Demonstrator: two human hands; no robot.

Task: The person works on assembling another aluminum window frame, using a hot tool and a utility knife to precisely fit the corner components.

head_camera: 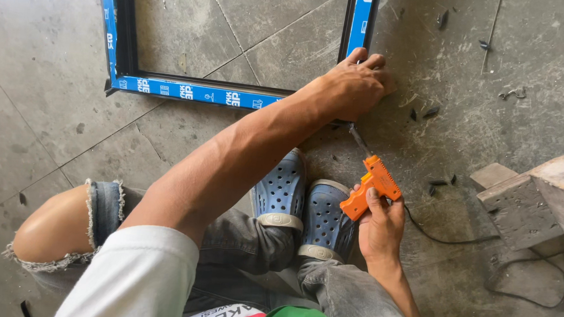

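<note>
Two bare hands worked at the near right corner of a dark rectangular metal frame with blue protective film point(194, 93) lying flat on the grey concrete floor point(55, 27). The left hand point(355, 84) lay clenched over that corner, pressing it down. The right hand point(379, 226), nearer the body, gripped an orange plastic power drill point(371, 187), its thin bit point(359, 140) slanting up and left, tip hidden just under the left hand at the corner.
</note>
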